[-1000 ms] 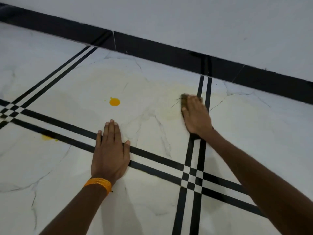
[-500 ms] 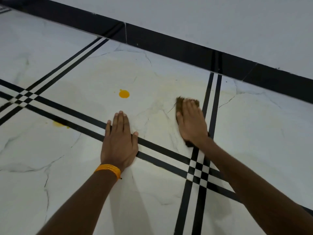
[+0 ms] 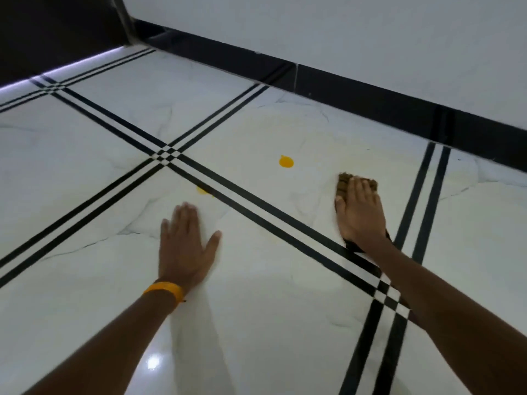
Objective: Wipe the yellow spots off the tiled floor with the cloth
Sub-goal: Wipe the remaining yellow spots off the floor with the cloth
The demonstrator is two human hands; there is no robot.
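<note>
My right hand (image 3: 360, 215) lies flat on a brown cloth (image 3: 343, 181), pressing it onto the white tiled floor (image 3: 256, 295); only the cloth's far edge and a dark corner by the wrist show. A round yellow spot (image 3: 286, 161) sits on the same tile, up and to the left of the cloth, untouched. A fainter yellow spot (image 3: 203, 191) lies beside the black double stripe, just beyond the fingertips of my left hand (image 3: 185, 246). That hand rests flat on the floor, fingers spread, holding nothing, with an orange band on its wrist. Pale yellowish smears cover the tile around the cloth.
A black skirting board (image 3: 356, 92) runs under the white wall (image 3: 342, 32) behind the tiles. A dark panel (image 3: 57, 27) with a lit strip at its foot stands at the far left. Black double stripes (image 3: 256, 212) cross the floor between the tiles.
My right hand has drawn the cloth back toward me and slightly left. My left hand has shifted left across the stripe onto the neighbouring tile. The view has swung left, showing the dark panel.
</note>
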